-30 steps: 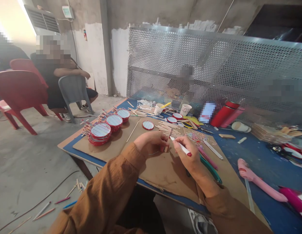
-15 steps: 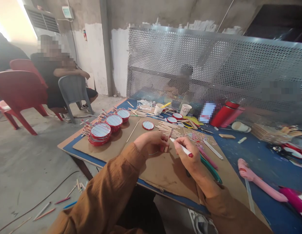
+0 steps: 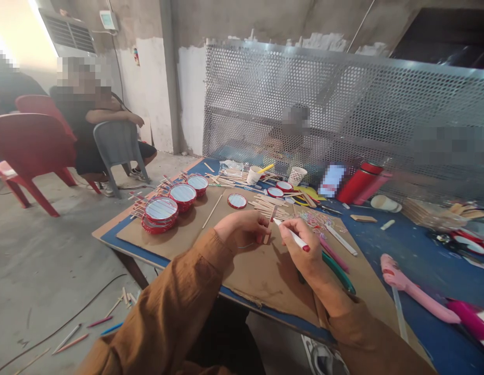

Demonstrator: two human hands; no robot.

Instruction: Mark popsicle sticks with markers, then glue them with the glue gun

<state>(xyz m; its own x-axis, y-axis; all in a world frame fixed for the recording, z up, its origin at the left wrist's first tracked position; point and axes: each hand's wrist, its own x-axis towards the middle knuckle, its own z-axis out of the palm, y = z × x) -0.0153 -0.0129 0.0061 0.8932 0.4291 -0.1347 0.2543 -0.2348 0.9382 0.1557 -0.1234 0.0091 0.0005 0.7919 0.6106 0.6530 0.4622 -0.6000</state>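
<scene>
Barely any shift from the earlier frame: both hands stay over the cardboard sheet (image 3: 261, 276). Left hand (image 3: 242, 232) pinches an upright wooden craft stick (image 3: 270, 225) between its fingers; right hand (image 3: 300, 244) pinches a white marker (image 3: 294, 238), tip just beside the stick. Green-handled pliers (image 3: 339, 278) lie near the right hand.

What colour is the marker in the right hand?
The marker is white with a red end; head view.

The head-worn camera looks forward and down from just above the person's left hand (image 3: 242, 232) and right hand (image 3: 300, 245), close over the tabletop (image 3: 421, 260), its wide field reaching a perforated metal screen (image 3: 304, 104) at 12 o'clock and red plastic chairs (image 3: 27, 146) at 10 o'clock.
</scene>
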